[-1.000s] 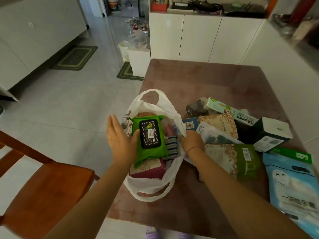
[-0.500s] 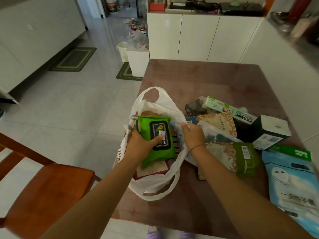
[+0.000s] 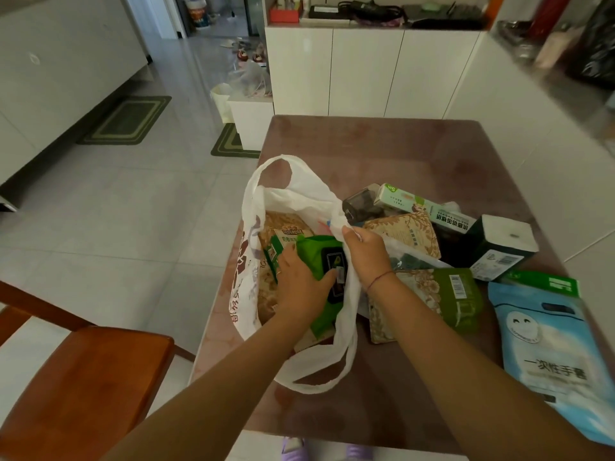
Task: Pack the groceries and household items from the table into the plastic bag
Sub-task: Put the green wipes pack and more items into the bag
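I see the left hand gripping a green wipes pack inside the white plastic bag on the table. Right hand pinches the bag's rim, holding it open. Blue pouch on the table reads "一次性手套"; other labels are too small to read.

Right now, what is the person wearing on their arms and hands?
Both forearms are bare, with no sleeves in view and no gloves. The right hand has a thin dark red cord bracelet around its wrist. The left hand may carry a thin ring, too small to be sure.
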A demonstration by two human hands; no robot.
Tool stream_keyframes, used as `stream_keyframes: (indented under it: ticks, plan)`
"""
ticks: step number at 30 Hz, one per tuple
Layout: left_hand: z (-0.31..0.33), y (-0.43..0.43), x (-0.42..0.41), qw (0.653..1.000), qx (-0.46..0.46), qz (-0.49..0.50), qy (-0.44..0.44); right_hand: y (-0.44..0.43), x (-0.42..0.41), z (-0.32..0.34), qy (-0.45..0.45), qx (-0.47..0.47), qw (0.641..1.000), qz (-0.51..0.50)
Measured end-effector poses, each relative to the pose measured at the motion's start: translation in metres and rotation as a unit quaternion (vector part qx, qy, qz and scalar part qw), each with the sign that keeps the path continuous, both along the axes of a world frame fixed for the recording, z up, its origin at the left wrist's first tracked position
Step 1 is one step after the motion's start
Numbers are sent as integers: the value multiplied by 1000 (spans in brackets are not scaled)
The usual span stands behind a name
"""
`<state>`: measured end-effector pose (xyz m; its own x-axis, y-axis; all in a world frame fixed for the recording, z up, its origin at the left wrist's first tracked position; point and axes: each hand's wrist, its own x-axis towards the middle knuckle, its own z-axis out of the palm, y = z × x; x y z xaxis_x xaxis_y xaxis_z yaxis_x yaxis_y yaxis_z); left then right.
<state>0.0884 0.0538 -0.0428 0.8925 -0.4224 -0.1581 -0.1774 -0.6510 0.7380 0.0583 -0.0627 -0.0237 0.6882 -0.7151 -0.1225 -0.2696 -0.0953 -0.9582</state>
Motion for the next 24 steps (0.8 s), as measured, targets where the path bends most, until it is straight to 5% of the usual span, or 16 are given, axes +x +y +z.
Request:
stream_keyframes:
  ticks: [5,12,18,24]
  plan:
    - [-4,-8,1,1000,9,17,-2,14,5,5,-4,49,998,24]
    - [5,-15,9,972,139,-1,-191,11,13,13,-57,120,991,1]
    - [-23,6,25,970,185,-151,35,18,5,3,12,104,994,-15]
    - [-35,11,25,979,160,-81,100,17,3,2,0,142,989,-40]
